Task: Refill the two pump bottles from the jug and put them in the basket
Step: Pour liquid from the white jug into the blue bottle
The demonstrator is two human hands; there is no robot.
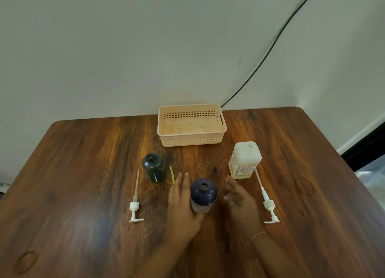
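Hands framed the purple bottle (203, 194) at the table's (83, 173) centre: your left hand (181, 202) lay spread against its side, your right hand (237, 196) loosely open beside it. Green bottle (153, 167), jug (244, 160) and empty basket (191, 124) stood behind, both pumps lying apart.
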